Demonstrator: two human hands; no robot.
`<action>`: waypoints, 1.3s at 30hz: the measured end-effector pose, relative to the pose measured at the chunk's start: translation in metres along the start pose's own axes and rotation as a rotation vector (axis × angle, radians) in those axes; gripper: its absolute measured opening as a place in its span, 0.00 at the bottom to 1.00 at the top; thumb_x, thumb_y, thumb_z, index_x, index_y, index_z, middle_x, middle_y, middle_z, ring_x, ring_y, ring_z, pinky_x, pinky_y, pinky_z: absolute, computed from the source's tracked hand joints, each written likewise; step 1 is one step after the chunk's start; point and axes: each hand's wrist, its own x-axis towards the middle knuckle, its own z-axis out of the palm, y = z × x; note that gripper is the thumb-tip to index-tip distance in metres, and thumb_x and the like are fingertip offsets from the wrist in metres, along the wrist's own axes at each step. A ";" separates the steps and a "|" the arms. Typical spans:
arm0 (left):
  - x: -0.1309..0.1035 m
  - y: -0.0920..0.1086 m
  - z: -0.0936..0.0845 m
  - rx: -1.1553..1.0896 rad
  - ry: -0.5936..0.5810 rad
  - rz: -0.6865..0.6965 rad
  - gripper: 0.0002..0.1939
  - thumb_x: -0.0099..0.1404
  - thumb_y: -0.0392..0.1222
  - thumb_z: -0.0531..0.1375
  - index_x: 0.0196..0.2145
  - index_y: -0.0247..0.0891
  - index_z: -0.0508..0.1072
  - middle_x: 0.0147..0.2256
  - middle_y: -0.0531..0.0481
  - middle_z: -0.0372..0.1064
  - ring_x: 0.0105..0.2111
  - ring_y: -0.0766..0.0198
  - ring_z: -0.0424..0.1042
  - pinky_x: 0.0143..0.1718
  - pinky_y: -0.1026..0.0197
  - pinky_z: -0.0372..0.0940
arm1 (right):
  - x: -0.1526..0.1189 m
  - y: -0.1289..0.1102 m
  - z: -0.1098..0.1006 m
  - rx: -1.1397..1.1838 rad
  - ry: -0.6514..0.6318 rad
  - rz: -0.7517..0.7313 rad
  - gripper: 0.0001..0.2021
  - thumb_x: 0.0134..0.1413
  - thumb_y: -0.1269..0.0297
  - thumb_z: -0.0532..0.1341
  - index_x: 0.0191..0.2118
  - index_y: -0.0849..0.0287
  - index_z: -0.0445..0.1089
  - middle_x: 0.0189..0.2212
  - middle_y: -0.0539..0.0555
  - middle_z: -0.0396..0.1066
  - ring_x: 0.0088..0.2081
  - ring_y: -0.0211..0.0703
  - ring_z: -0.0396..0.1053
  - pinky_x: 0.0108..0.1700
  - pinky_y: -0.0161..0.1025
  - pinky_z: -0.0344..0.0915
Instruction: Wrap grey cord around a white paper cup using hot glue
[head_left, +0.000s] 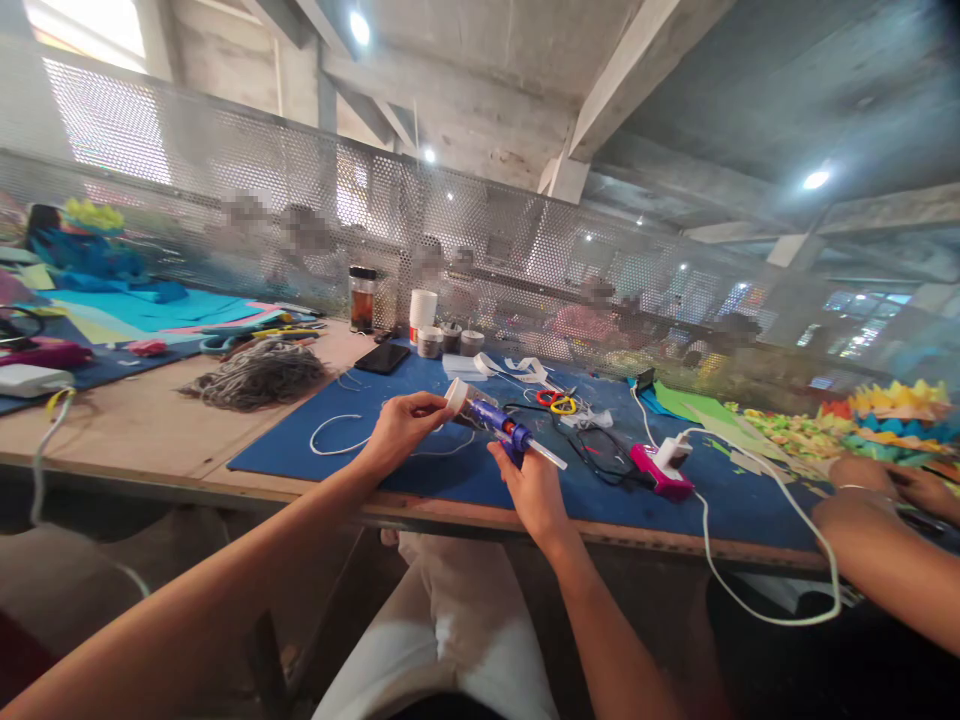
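Observation:
My right hand (531, 485) is wrapped round a blue hot glue gun (495, 418), held above the front of the blue mat. A pale glue stick (547, 454) sticks out of the gun's rear, toward the right. In the fingers of my left hand (405, 428) is a small white paper cup (456, 396), tilted on its side. The gun's front end points at the cup; whether they touch I cannot tell. A white cord (330, 450) lies on the mat beside my left hand.
Behind my hands lie red-and-yellow-handled scissors (556, 401) and a black cable. A pink power strip (661, 470) with a white plug stands to the right. Grey yarn (259, 375), a phone (382, 357) and several cups sit further left. Another person's arms (885, 520) reach in at right.

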 end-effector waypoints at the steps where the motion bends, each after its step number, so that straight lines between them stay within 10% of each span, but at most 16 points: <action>1: 0.000 0.000 0.000 0.001 0.000 -0.001 0.18 0.57 0.53 0.61 0.35 0.36 0.79 0.28 0.50 0.75 0.27 0.62 0.69 0.29 0.64 0.58 | 0.000 0.000 0.000 0.002 0.001 0.001 0.20 0.59 0.46 0.53 0.39 0.60 0.70 0.23 0.54 0.73 0.25 0.44 0.72 0.31 0.36 0.65; 39: 0.002 -0.001 0.000 0.000 0.007 -0.017 0.18 0.57 0.52 0.61 0.35 0.35 0.79 0.26 0.51 0.74 0.26 0.64 0.67 0.27 0.65 0.57 | -0.003 0.003 0.002 -0.063 -0.044 -0.009 0.22 0.60 0.47 0.52 0.40 0.62 0.70 0.24 0.54 0.73 0.26 0.43 0.73 0.31 0.35 0.65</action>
